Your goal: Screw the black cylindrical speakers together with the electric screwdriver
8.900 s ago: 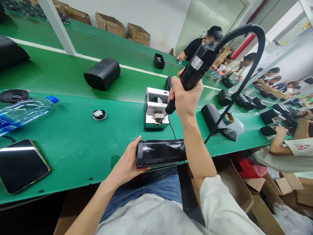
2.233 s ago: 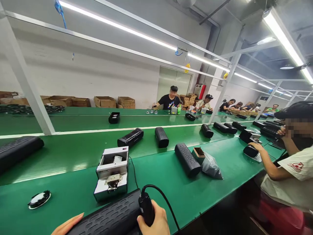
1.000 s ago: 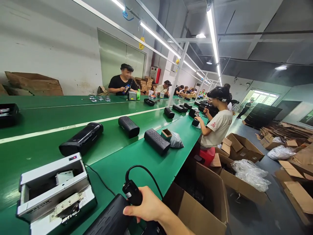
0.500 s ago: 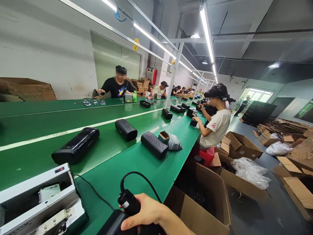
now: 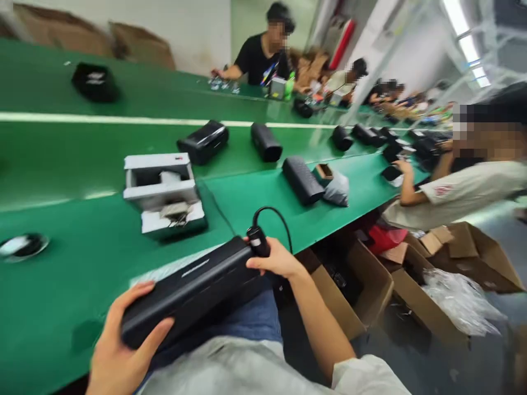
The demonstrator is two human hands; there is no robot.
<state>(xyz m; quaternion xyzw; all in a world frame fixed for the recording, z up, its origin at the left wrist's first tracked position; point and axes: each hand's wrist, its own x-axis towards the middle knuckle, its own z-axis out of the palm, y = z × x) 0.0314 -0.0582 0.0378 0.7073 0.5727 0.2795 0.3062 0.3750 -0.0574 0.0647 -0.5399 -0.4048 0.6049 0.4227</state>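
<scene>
Head cam, fwd/down, close over bench [image 5: 90,236]

Pale grey-white shirt [image 5: 230,367] with short loose sleeves [image 5: 366,376], blue denim trousers [image 5: 257,315], bare hands [image 5: 117,351] [image 5: 280,257]

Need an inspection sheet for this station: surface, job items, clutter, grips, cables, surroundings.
Surface: green bench; blur hides its condition.
Job items: black housing held at bench edge; black tool; white-grey machine beyond.
Clutter: blurred disc at left; small open box beside grey bag; other black housings.
Left grip: clasps housing's left end.
Right grip: around tool, at housing's right end.
Cables: tool cord loops upward; thin cord beside machine.
Surroundings: co-workers at right and across; open cartons low at right.
</scene>
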